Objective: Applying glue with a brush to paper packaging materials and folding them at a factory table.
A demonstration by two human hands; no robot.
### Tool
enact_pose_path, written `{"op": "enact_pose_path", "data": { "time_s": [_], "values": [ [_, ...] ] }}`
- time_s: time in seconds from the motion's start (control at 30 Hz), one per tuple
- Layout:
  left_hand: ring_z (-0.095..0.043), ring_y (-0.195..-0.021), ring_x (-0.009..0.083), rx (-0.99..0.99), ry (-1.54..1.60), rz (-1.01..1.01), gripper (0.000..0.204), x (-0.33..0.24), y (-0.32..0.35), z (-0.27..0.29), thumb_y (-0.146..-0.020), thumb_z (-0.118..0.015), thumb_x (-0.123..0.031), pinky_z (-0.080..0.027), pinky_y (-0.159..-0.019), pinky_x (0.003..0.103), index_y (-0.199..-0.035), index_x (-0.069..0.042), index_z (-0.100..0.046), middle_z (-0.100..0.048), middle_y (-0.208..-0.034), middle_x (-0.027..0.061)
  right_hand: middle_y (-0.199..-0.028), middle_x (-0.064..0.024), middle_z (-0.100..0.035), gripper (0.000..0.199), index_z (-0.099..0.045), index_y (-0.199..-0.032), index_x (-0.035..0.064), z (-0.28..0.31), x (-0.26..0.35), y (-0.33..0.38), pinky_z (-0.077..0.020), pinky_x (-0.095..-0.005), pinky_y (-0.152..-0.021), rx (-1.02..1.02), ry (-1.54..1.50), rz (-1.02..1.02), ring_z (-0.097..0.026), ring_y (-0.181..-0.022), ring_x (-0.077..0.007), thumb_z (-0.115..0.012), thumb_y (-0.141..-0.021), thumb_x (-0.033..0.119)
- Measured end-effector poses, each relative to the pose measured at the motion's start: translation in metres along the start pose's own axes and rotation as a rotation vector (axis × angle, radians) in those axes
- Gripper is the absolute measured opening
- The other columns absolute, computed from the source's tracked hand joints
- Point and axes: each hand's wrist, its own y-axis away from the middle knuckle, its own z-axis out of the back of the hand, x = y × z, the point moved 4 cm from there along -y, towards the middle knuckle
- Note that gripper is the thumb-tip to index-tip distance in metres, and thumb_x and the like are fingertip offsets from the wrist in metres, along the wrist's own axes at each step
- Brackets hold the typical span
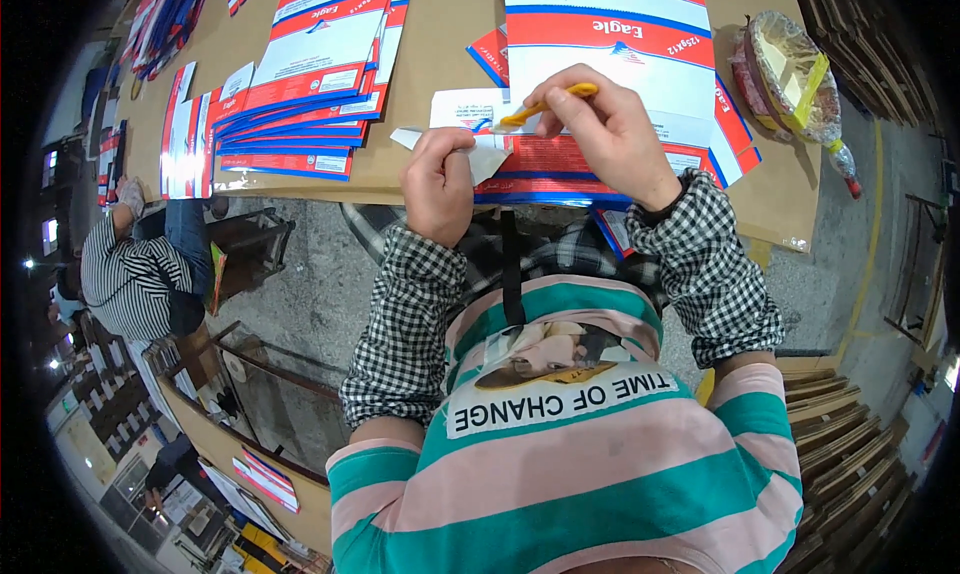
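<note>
Left hand [438, 184] on a raised white flap [490, 161], right hand [615, 139] with yellow brush [548, 104]

Flap is at the near edge of the surface [430, 54], about midway along it. Plain pale inner side shows, outline bent and angled, standing up off the sheets under it. Left fingers closed on its left part, curled in, thumb side up. Right fingers gripping the brush by its yellow handle; pale tip points left, just above a white printed panel [455, 106] with small dark lettering and a bit of blue and red.

Flat carton [655, 69] under and beyond the right hand: broad white panels, red bands, thin blue lines, blue-and-red emblem; reaches toward the far edge. More sheets poke out beneath it. Can't tell which sheet the flap belongs to.

Fanned carton stack [325, 59] to the left, same colours, down close to the near edge. Plastic-wrapped container [790, 69] by the right edge, yellow strip across it.
</note>
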Motion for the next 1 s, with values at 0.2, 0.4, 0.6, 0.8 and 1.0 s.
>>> {"op": "enact_pose_path", "data": {
  "time_s": [0.2,0.4,0.6,0.8,1.0],
  "values": [
    [-0.06,-0.078,0.0247,-0.004,0.005,-0.005,0.015,-0.002,-0.001,0.0,-0.079,-0.046,0.005,-0.047,-0.071,0.031,-0.083,0.002,-0.059,-0.061,-0.085,0.0144,-0.092,-0.0091,-0.061,0.02,-0.055,-0.099,-0.0015,0.002,-0.005,-0.002,-0.0492,-0.0257,-0.075,-0.018,0.068,-0.047,-0.06,-0.082,-0.0139,-0.043,-0.095,0.013],
    [-0.06,-0.08,0.0245,-0.001,0.012,0.023,0.014,-0.001,-0.001,0.001,-0.079,-0.046,0.005,-0.047,-0.072,0.031,-0.083,0.003,-0.059,-0.061,-0.085,0.0143,-0.084,-0.0082,-0.062,0.016,-0.057,-0.093,-0.0021,0.017,0.009,0.004,-0.0502,-0.0243,-0.069,-0.111,-0.164,-0.002,-0.06,-0.074,-0.0122,-0.049,-0.091,0.011],
    [-0.06,-0.081,0.0238,0.003,0.031,0.041,0.014,-0.005,0.0,0.002,-0.079,-0.046,0.005,-0.047,-0.074,0.03,-0.084,0.003,-0.059,-0.061,-0.086,0.0138,-0.092,-0.0105,-0.061,0.017,-0.053,-0.101,-0.0016,0.021,0.005,0.017,-0.0502,-0.0246,-0.072,-0.118,-0.183,-0.103,-0.059,-0.075,-0.0132,-0.047,-0.091,0.01],
    [-0.06,-0.082,0.0238,-0.002,0.029,-0.021,0.015,-0.005,0.003,0.003,-0.078,-0.045,0.005,-0.047,-0.076,0.031,-0.084,0.004,-0.059,-0.061,-0.086,0.014,-0.092,-0.0093,-0.061,0.017,-0.054,-0.102,-0.0008,0.021,0.004,0.02,-0.05,-0.0246,-0.076,-0.013,-0.187,-0.108,-0.06,-0.082,-0.0127,-0.046,-0.092,0.01],
    [-0.059,-0.081,0.0238,-0.005,0.02,-0.028,0.016,-0.006,0.006,0.005,-0.078,-0.045,0.005,-0.046,-0.075,0.03,-0.085,0.003,-0.059,-0.061,-0.087,0.014,-0.098,-0.0102,-0.06,0.018,-0.053,-0.103,-0.0019,0.01,0.0,0.023,-0.0476,-0.0254,-0.079,0.113,-0.079,-0.143,-0.057,-0.084,-0.013,-0.045,-0.093,0.01]
  ]
}}
